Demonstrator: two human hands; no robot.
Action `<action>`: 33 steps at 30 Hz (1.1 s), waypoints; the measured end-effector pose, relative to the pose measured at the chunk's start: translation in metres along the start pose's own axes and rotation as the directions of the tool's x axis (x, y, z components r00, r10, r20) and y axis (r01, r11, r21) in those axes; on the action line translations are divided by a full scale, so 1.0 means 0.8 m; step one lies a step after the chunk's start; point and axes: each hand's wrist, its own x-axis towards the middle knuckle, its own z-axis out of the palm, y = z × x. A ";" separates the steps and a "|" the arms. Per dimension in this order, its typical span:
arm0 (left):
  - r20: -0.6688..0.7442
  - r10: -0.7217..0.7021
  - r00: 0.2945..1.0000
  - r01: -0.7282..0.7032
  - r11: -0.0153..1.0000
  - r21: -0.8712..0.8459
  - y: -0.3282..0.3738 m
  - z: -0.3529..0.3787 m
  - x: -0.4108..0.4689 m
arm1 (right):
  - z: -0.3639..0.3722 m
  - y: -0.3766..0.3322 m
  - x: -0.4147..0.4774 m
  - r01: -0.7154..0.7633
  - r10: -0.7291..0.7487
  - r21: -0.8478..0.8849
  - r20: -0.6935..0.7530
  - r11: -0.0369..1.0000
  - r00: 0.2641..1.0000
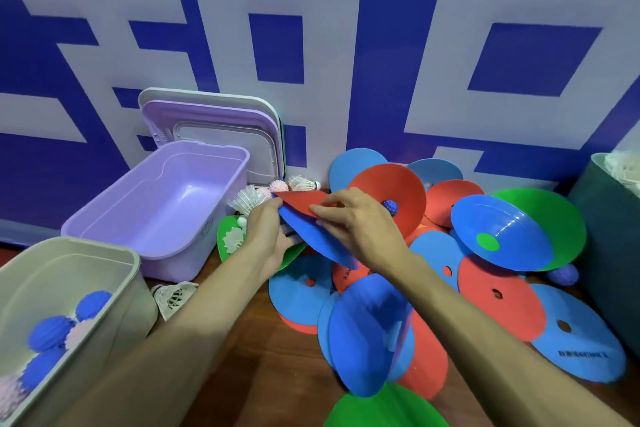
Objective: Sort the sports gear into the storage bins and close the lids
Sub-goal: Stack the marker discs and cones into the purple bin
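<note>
Both hands hold a small stack of flat disc cones, a red one on a blue one (313, 239), tilted above the floor. My left hand (266, 232) grips the stack from below at its left edge. My right hand (349, 218) pinches its top edge from the right. A pile of red, blue and green disc cones (485, 284) covers the floor to the right and in front. An open purple bin (162, 204) stands at the left. A beige bin (62, 308) at the near left holds blue and pink spiky balls (50, 336).
Purple and white lids (214, 125) lean on the blue-and-white wall behind the purple bin. Shuttlecocks (176, 296) lie between the bins and near the wall, with a pink spiky ball (278, 186). A dark green bin (609, 246) with white items stands at the right edge.
</note>
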 end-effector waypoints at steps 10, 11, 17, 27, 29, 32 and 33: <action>0.014 0.085 0.996 -0.086 0.986 0.140 -0.015 -0.003 0.015 | 0.013 0.009 -0.019 -0.170 0.067 0.303 0.322 0.938 0.944; 0.018 0.098 0.995 -0.100 0.982 0.162 -0.013 -0.002 0.014 | 0.012 0.012 -0.022 -0.224 0.125 0.314 0.307 0.923 0.944; 0.152 0.188 0.970 -0.209 0.969 0.133 0.042 -0.008 0.005 | 0.015 0.026 -0.010 -0.632 0.592 0.299 0.223 0.714 0.774; -0.027 0.326 0.945 -0.307 0.911 0.276 0.133 -0.116 0.030 | 0.065 -0.049 0.108 -0.699 0.683 0.696 0.430 0.167 0.591; -0.107 0.380 0.919 -0.298 0.845 0.444 0.147 -0.156 0.048 | 0.082 -0.066 0.134 -0.689 0.658 0.681 0.404 0.249 0.636; -0.187 0.420 0.888 -0.243 0.774 0.585 0.159 -0.211 0.076 | 0.113 -0.089 0.171 -0.659 0.613 0.662 0.367 0.357 0.700; -0.201 0.416 0.887 -0.212 0.753 0.623 0.161 -0.224 0.084 | 0.123 -0.095 0.182 -0.656 0.608 0.640 0.351 0.400 0.713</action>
